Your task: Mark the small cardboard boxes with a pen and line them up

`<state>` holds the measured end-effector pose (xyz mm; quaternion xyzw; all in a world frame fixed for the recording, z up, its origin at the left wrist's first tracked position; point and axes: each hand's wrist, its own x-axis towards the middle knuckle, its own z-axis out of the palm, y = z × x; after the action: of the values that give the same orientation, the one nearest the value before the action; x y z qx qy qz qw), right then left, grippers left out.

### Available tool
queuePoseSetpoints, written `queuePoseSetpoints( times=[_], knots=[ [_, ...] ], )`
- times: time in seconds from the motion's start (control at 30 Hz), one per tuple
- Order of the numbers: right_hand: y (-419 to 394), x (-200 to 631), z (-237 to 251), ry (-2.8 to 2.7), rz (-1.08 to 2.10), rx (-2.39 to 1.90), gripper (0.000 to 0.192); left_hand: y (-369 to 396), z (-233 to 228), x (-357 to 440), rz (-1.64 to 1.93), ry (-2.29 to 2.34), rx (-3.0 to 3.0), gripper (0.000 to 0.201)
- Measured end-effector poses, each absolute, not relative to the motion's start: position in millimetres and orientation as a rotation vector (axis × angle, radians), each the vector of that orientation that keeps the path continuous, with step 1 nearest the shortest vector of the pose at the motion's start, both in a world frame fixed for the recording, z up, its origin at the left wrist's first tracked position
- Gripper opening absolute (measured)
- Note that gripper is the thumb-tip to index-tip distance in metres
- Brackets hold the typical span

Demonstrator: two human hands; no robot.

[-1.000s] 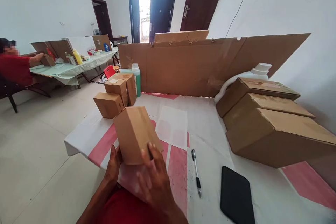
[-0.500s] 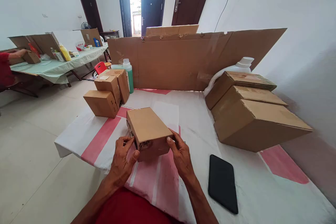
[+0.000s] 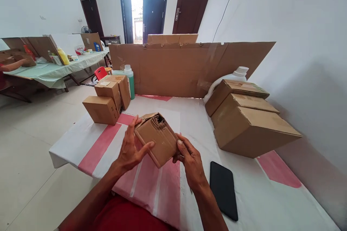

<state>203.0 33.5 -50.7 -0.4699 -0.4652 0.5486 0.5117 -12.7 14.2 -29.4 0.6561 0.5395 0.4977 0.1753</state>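
Observation:
Between my hands a brown cardboard box (image 3: 158, 139) is tilted above the table, one broad side facing me. A torn, crumpled hole shows near its far upper corner. My left hand (image 3: 132, 148) grips the box's left side, thumb across the near face and fingers at the upper left edge. On the right, my right hand (image 3: 189, 155) holds the box's right corner with the thumb on the edge and the fingers curled beneath. A black phone-like slab (image 3: 223, 190) lies on the cloth to the right of my right hand.
Small cardboard boxes (image 3: 100, 110) and a green bottle (image 3: 130, 81) stand at the left. Larger boxes (image 3: 255, 130) lean by a white jug (image 3: 238, 74) at the right. A cardboard panel (image 3: 170, 70) borders the back of the cloth-covered table (image 3: 195, 122). Another person's arm (image 3: 13, 65) shows far left.
The box has been turned and tipped up in my hands, so the torn corner now shows at its far top. My left hand has shifted up along its side.

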Motion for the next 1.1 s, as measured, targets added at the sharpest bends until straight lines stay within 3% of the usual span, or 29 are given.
queuePoseSetpoints(
  times=[0.17,0.37,0.53,0.67,0.8,1.03,1.1],
  knots=[
    [11,199,-41,-1.175,1.401,-1.137,0.053,46,-15,-13,1.446,1.369,1.69,0.063],
    [-29,196,-46,-1.142,1.433,-1.173,0.051,32,21,-10,1.181,1.326,1.861,0.069],
    [-53,195,-53,-1.25,1.46,-1.186,0.048,23,31,3,1.181,1.392,1.965,0.029],
    [-41,216,-72,-1.483,1.158,-1.478,0.051,21,27,4,1.169,1.367,1.971,0.025],
    [-20,239,-95,-1.695,0.69,-2.105,0.026,14,27,-2,1.164,1.424,1.937,0.024],
    [3,241,-114,-1.617,0.779,-2.178,0.008,3,26,-1,1.234,1.45,1.954,0.03],
    [7,243,-117,-1.552,0.851,-2.102,0.015,5,23,1,1.268,1.438,1.964,0.026]
  ],
)
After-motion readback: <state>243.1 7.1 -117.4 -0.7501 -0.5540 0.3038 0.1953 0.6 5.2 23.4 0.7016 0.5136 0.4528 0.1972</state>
